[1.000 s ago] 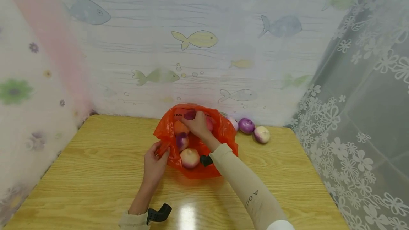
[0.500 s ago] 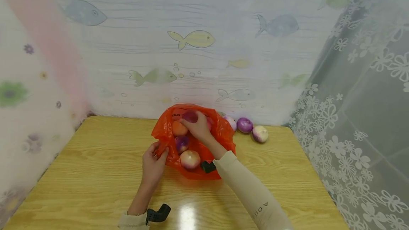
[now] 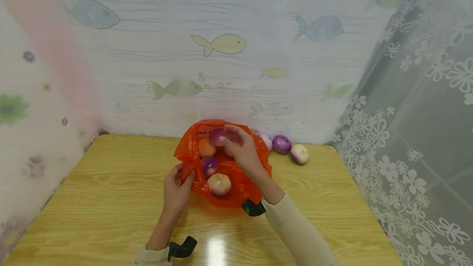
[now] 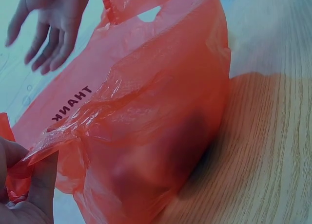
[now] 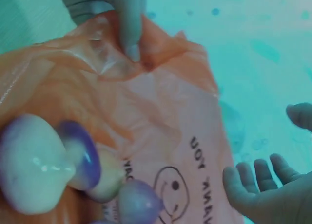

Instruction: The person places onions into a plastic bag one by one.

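Note:
A red plastic bag stands mouth-up on the table, several purple-and-white onions inside it. My left hand pinches the bag's left rim between thumb and fingers; the left wrist view shows the gathered plastic in its grip. Over the bag's mouth is my right hand, thumb spread from relaxed fingers. Just beyond its fingertips a purple onion lies at the back of the bag. Both wrist views show the right hand holding nothing.
Behind and right of the bag, more onions sit in a row on the wooden table. A fish-patterned curtain runs along the back edge, and a lacy flowered curtain hangs at the right.
My right hand has drawn back to the right and its fingers have loosened, leaving the purple onion at the bag's back. The left hand keeps its grip on the rim.

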Demonstrator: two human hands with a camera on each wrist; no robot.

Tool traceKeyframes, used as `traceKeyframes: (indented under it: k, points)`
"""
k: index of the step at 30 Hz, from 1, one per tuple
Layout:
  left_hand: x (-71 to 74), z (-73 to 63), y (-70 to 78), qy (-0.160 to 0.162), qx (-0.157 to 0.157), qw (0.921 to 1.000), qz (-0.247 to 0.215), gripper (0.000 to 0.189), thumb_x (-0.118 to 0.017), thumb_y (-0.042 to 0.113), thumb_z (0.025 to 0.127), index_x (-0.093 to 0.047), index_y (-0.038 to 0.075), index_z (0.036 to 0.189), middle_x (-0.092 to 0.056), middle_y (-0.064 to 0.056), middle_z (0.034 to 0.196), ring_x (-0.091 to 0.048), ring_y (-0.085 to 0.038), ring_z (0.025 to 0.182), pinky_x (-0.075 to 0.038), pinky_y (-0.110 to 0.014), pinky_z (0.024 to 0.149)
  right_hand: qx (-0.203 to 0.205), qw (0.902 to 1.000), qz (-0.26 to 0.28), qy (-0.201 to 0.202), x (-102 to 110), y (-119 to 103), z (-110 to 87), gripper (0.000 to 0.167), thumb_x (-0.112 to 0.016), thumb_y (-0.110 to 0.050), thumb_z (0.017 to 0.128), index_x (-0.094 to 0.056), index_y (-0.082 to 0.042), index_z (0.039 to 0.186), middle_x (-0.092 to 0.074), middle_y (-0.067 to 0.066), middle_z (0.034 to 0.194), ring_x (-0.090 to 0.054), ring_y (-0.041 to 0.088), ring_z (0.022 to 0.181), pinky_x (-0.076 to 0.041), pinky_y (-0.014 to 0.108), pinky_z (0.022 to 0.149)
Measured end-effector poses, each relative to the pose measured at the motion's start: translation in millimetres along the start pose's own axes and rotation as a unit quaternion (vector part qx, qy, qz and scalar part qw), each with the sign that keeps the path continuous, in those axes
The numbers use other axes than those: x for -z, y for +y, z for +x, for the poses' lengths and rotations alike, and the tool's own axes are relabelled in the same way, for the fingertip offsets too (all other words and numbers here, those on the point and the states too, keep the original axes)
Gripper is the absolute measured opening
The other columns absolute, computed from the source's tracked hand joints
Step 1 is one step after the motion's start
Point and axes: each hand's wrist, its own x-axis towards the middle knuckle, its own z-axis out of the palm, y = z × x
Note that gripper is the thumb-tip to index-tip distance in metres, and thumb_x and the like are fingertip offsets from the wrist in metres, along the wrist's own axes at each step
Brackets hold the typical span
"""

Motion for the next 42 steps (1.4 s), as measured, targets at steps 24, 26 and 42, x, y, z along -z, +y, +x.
traceKeyframes:
  k: [24, 26, 42]
  points:
    - [-0.4, -3.4, 2.3, -0.001, 0.000, 0.9998, 0.020, 0.036, -0.058, 0.006, 0.102, -0.055, -0.002, 0.136, -0.059, -0.019, 0.132, -0.063, -0.019, 0.106, -0.054, -0.013, 0.082, 0.088, 0.9758, -0.043, 0.196, 105.6, 37.5, -23.9, 0.034, -0.066, -0.006, 0.097, -0.061, 0.002, 0.130, -0.064, 0.010, 0.119, -0.060, 0.027, 0.112, -0.051, 0.019, 0.093]
    - [-0.4, -3.7, 2.4, -0.002, 0.000, 0.9997, 0.023, 0.036, -0.058, 0.007, 0.102, -0.054, -0.001, 0.137, -0.059, -0.019, 0.133, -0.063, -0.021, 0.108, -0.053, -0.013, 0.082, 0.077, 0.9698, -0.063, 0.222, 114.2, 48.6, -29.6, 0.036, -0.068, -0.005, 0.096, -0.060, 0.002, 0.131, -0.063, 0.011, 0.117, -0.060, 0.023, 0.109, -0.050, 0.017, 0.091]
    - [-2.6, -3.5, 1.9, 0.000, -0.004, 0.9998, 0.018, 0.035, -0.059, 0.004, 0.101, -0.056, -0.003, 0.135, -0.059, -0.019, 0.131, -0.063, -0.004, 0.097, -0.053, -0.012, 0.082, -0.030, 0.9278, -0.163, 0.335, 176.0, 122.4, -65.6, 0.046, -0.068, -0.006, 0.095, -0.053, 0.009, 0.136, -0.051, 0.030, 0.137, -0.047, 0.045, 0.121, -0.042, 0.049, 0.097]
